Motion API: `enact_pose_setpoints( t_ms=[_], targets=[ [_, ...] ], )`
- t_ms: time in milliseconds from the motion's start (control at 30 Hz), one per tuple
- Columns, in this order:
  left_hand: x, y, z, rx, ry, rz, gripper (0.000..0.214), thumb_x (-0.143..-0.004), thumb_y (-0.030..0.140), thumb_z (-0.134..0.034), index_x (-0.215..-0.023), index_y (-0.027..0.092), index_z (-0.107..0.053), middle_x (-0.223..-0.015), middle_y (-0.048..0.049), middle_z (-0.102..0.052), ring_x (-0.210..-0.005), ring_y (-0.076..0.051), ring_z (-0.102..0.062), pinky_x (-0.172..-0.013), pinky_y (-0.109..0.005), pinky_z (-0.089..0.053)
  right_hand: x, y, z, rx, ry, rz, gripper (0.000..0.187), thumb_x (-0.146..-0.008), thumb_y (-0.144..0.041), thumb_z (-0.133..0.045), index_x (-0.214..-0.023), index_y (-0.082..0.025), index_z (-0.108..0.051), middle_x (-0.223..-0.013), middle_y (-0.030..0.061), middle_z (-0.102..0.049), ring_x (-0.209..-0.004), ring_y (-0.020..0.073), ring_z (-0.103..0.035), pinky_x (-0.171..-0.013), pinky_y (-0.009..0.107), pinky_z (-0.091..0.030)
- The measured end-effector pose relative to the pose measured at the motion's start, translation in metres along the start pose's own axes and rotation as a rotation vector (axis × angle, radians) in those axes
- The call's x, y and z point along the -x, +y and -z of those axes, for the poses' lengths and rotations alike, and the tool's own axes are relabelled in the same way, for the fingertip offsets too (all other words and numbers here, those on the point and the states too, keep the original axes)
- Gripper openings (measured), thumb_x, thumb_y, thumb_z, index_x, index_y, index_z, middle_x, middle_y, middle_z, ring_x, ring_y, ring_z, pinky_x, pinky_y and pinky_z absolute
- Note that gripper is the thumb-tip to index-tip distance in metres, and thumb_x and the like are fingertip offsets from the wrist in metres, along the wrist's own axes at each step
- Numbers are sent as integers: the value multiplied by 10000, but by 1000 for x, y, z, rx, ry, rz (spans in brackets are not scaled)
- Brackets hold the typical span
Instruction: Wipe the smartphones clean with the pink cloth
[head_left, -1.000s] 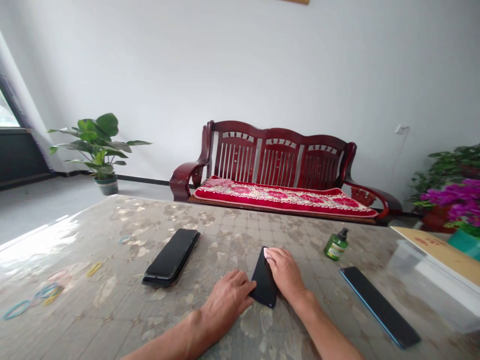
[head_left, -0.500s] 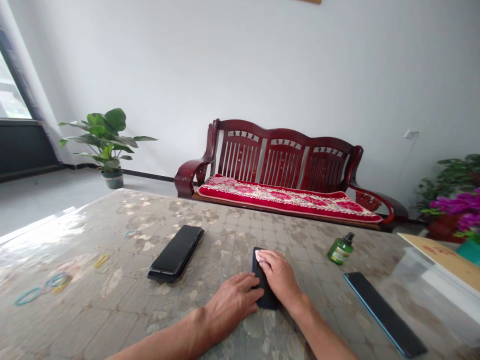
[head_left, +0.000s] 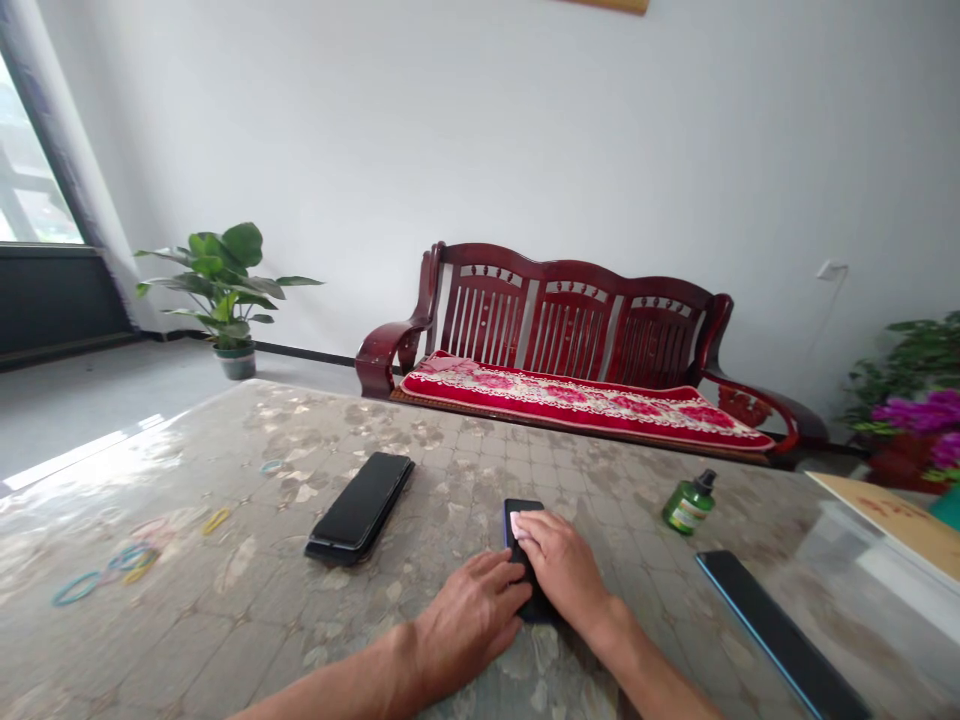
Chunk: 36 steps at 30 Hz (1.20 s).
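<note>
A black phone (head_left: 521, 512) lies flat on the patterned table (head_left: 225, 560), mostly covered by my hands. My left hand (head_left: 469, 618) rests against the phone's near left edge, fingers curled onto it. My right hand (head_left: 559, 572) presses a small white pad (head_left: 517, 523) onto the phone's screen with its fingertips.
A stack of dark phones (head_left: 360, 508) lies to the left. Another dark phone (head_left: 780, 635) lies at the right front, a small green bottle (head_left: 690, 506) behind it. Coloured rubber bands (head_left: 120, 565) are scattered far left. A white box with a board (head_left: 892, 530) sits at right.
The view has shifted slightly. My right hand with the white pad has slid a little along the phone's screen; my left hand stays on the phone's edge.
</note>
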<state>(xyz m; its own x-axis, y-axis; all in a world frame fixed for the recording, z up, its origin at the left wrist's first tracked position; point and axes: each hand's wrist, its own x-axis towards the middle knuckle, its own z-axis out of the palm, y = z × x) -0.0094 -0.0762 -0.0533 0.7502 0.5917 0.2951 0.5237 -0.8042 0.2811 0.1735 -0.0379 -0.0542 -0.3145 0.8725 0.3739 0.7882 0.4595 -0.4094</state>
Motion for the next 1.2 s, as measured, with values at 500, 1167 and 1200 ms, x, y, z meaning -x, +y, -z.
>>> enact_pose_setpoints(
  t_ms=[500,1167,1200],
  targets=[
    [-1,-12,12,4,-48,-35,236,-913,193,-579,-1148,206,-588,-1238,-49,-646,-1226,-233,-550,-1118,-357,-381,-14,-8,5,255,-69,74,205,-944,-140,-499,-957,-233,-681,-968,15,-698,-931,189,-601,-854,298,-431],
    [-7,-13,10,-9,-33,17,169,-897,213,-658,-1053,197,-597,-1172,-59,-679,-1143,-228,-613,-1054,-352,-447,1,6,16,224,-78,102,304,-943,-111,-467,-1122,-235,-679,-1102,27,-702,-1026,177,-595,-932,294,-437],
    [-6,-13,9,-12,-33,12,179,-898,213,-657,-1064,198,-593,-1183,-62,-673,-1147,-229,-611,-1053,-351,-449,-3,10,15,240,-76,81,303,-941,-113,-466,-1114,-232,-684,-1104,28,-704,-1030,180,-595,-933,294,-436]
  ],
)
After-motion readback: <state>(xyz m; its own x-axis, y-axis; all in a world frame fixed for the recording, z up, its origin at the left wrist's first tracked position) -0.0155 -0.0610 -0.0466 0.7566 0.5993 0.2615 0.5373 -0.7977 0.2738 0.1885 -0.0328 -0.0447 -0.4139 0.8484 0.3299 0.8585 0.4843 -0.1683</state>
